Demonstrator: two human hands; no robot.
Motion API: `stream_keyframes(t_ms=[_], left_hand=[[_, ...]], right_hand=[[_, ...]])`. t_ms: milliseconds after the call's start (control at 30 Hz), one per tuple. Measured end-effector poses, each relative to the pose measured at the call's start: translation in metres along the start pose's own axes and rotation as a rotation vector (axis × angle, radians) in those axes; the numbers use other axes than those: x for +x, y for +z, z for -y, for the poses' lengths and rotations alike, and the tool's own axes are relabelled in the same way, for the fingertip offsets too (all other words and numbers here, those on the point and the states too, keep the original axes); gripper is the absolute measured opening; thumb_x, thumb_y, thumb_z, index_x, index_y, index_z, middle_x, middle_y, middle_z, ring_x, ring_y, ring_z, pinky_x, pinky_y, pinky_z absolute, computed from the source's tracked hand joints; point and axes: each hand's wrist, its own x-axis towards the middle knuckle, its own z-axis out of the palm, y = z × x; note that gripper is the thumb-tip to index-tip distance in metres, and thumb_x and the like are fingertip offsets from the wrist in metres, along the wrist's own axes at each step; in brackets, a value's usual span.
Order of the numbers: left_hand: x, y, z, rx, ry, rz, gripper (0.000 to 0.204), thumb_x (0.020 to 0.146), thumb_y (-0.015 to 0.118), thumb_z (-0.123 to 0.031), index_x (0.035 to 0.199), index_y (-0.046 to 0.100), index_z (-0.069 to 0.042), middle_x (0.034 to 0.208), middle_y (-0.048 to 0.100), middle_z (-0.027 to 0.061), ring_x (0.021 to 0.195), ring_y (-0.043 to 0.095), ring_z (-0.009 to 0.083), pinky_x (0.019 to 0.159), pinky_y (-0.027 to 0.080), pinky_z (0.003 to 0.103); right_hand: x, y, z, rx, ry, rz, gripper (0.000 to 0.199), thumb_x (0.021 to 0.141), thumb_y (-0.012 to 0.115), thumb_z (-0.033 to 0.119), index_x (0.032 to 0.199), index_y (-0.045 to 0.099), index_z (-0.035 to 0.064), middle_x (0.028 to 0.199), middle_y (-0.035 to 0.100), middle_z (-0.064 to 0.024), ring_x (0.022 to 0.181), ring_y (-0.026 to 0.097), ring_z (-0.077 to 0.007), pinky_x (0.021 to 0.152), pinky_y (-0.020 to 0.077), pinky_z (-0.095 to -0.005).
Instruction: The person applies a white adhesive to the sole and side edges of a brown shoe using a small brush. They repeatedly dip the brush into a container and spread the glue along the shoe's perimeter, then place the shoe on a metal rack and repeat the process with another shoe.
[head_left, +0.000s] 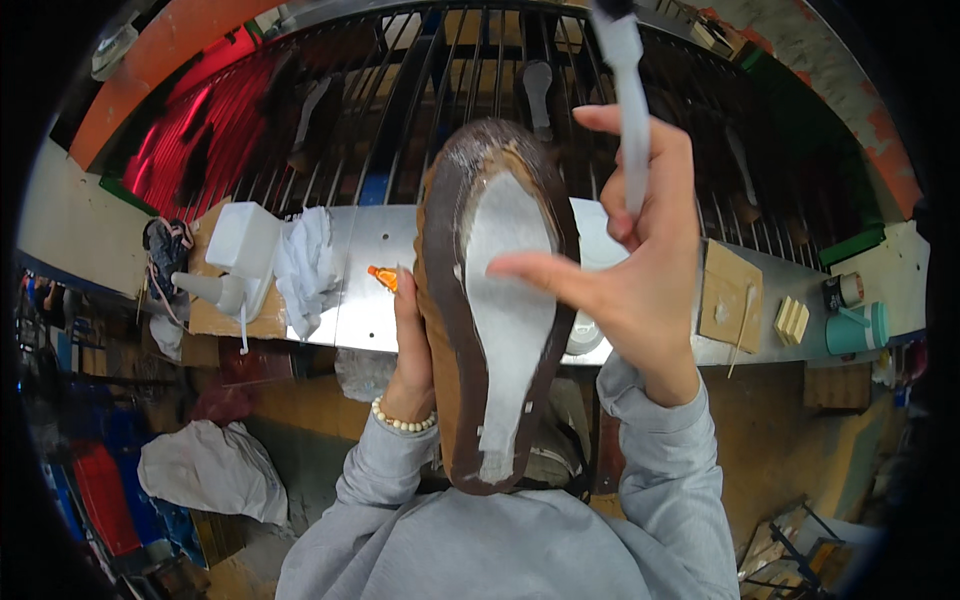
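A brown shoe upper (pixel 442 330), bottom side up with its toe pointing away, stands out in front of me. Its underside has a dark, wet-looking border around a long white-grey insole (pixel 510 260). My left hand (pixel 408 350) grips the shoe's left side; most of its fingers are hidden behind the shoe. My right hand (pixel 645 275) holds a brush with a whitish handle (pixel 633 120) between its fingers, its dark head pointing up and cut off at the top edge. The right thumb reaches over the insole; whether it touches cannot be told.
Beyond the metal bench (pixel 370 235) runs a rack of dark bars (pixel 400 110), carrying several shoes. A white dispenser bottle (pixel 240 240) and a white cloth (pixel 307 265) are left; a board (pixel 730 295) with a stick, a yellowish block (pixel 791 321) and teal container (pixel 857 328) are right.
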Motion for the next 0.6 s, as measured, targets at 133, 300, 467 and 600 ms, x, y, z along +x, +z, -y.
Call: stream_keyframes(t_ms=[133,300,467,600], left_hand=[[0.007,0.003,-0.003,-0.125,0.062,-0.031,0.078,0.103,0.025,-0.065,0.151,0.036,-0.005,0.147,0.048,0.0165,0.128,0.056,0.0294,0.110,0.045,0.043],[0.010,-0.017,0.003,-0.168,0.013,-0.259,0.077,0.101,0.035,-0.065,0.150,0.038,-0.006,0.143,0.051,0.0150,0.124,0.057,0.0266,0.106,0.047,0.040],[0.011,-0.050,0.008,-0.248,0.015,-0.279,0.077,0.099,0.043,-0.065,0.150,0.040,-0.008,0.140,0.052,0.0111,0.122,0.055,0.0223,0.103,0.045,0.034],[0.006,-0.052,0.001,-0.186,0.095,-0.153,0.070,0.102,0.042,-0.058,0.149,0.038,-0.007,0.133,0.055,0.0138,0.112,0.059,0.0223,0.093,0.050,0.033]], right_hand=[[-0.046,0.008,-0.001,-0.052,0.067,0.183,0.126,0.042,0.098,0.053,0.146,0.044,0.0064,0.113,0.035,-0.0058,0.097,0.038,-0.0177,0.076,0.0377,-0.0287],[-0.105,-0.020,-0.016,0.031,0.418,0.318,0.120,0.050,0.097,0.049,0.149,0.043,0.0084,0.119,0.038,-0.0054,0.106,0.042,-0.0161,0.079,0.0397,-0.0247],[-0.145,-0.071,-0.066,-0.509,0.455,0.260,0.019,0.083,0.075,0.009,0.102,0.077,0.0102,0.097,0.058,-0.0048,0.082,0.053,-0.0194,0.077,0.0396,-0.0335],[-0.170,-0.072,-0.088,-0.795,0.206,0.219,0.022,0.076,0.081,0.013,0.098,0.079,0.0174,0.097,0.057,-0.0043,0.082,0.052,-0.0217,0.081,0.0379,-0.0364]])
